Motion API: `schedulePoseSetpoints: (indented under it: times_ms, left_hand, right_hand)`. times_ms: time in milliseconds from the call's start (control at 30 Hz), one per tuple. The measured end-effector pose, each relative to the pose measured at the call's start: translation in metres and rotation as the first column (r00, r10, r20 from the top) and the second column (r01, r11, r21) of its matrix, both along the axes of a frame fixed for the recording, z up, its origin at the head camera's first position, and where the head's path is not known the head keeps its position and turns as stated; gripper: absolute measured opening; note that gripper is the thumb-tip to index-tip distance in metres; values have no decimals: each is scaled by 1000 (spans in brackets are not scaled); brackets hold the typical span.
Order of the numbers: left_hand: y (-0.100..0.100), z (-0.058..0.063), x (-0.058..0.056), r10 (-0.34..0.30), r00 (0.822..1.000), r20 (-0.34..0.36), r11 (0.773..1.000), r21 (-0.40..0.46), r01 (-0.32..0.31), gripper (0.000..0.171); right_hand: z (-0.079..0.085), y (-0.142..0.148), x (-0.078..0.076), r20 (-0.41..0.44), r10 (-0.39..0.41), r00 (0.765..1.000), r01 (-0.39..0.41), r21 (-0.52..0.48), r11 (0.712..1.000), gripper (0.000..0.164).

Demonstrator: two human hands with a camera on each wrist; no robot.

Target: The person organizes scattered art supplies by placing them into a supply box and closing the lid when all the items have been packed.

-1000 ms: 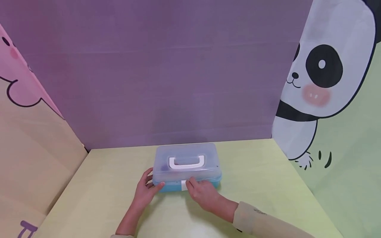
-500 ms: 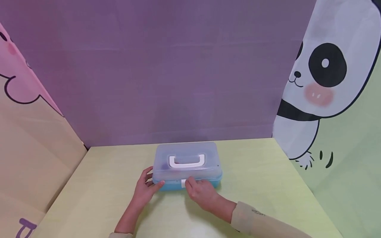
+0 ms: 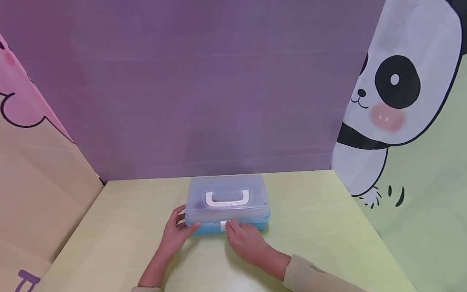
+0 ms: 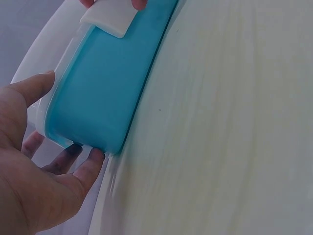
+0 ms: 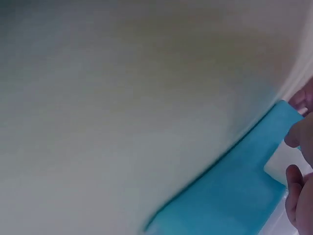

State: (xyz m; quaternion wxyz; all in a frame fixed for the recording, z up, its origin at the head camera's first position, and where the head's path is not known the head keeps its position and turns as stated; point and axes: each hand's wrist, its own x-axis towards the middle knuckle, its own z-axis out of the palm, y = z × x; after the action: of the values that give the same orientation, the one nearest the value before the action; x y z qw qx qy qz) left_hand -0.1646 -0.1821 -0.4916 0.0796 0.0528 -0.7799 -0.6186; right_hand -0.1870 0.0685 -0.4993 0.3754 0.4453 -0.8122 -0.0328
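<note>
A plastic storage box (image 3: 208,229) with a blue base stands on the table. Its cloudy see-through lid (image 3: 228,183) is down and bears a white handle (image 3: 227,202). At the box's front left corner my left hand (image 3: 175,234) grips it, thumb at the front and the other fingers along the left side. My right hand (image 3: 249,243) is at the front middle, its fingertips on the white latch (image 4: 110,18). In the right wrist view, thumb and finger sit at either edge of this latch (image 5: 282,164). What lies inside the box is too blurred to tell.
The pale yellow table (image 3: 138,215) runs up to a purple back wall (image 3: 204,101). A panda picture (image 3: 397,101) covers part of the right side wall, and a beige and pink wall (image 3: 33,170) stands at the left.
Both hands keep their places on the box and latch. The whole view shifts slightly; the box itself shows no clear movement.
</note>
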Motion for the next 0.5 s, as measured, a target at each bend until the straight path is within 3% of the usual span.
schedulePoseSetpoints:
  times_ms: [167,267,400,500]
  left_hand:
    - [2,-1,2,-8,1000,-4,1000,-5,8,72]
    - [1,-1,2,-15,1000,2,1000,-2,15,72]
    - [0,1,2,-21,1000,9,1000,-4,21,74]
    - [-1,2,3,-24,1000,10,1000,-2,24,75]
  right_hand:
    - [7,0,5,42,-38,998,38,4,999,28]
    - [11,-2,4,-13,-77,997,78,74,994,12]
    - [12,-5,1,-114,-95,989,111,145,983,29]
    - [12,-8,-2,-180,-91,980,117,145,983,33]
